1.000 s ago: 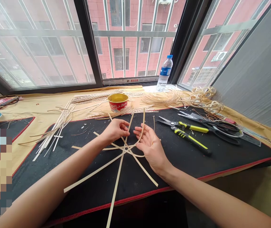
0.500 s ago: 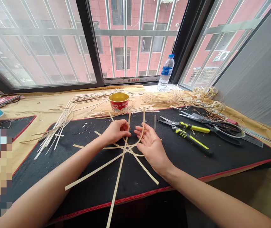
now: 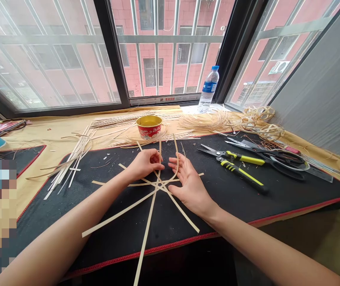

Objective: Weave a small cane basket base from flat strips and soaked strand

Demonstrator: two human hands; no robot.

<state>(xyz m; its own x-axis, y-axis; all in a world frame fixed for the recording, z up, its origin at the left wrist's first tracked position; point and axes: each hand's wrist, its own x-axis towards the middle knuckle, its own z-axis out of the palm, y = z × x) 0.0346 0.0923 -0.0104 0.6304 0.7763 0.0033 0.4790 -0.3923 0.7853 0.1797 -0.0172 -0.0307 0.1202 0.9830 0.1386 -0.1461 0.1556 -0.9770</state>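
Several flat pale strips, perhaps bamboo or cane, cross in a star (image 3: pixel 158 184) on the black mat (image 3: pixel 113 246). My left hand (image 3: pixel 143 163) is over the upper left of the star, thumb and fingers closed on a strip that points away from me. To the right of the crossing is my right hand (image 3: pixel 189 183), palm turned inward and fingers apart. A bent strip (image 3: pixel 176 159) curves up from the crossing and rests against these fingers. Other strip ends fan out towards me and to the left.
Yellow-handled snips (image 3: pixel 241 174) and black scissors (image 3: pixel 277 159) lie to the right. Behind are a red tin (image 3: pixel 149 128), a water bottle (image 3: pixel 208 91) and coiled strips (image 3: pixel 207 121). Loose strips (image 3: pixel 74 159) are at left. The mat's red edge runs nearest me.
My right hand has moved slightly left, and the bent strip's upper end has shifted left with it. My left hand stays almost in place.
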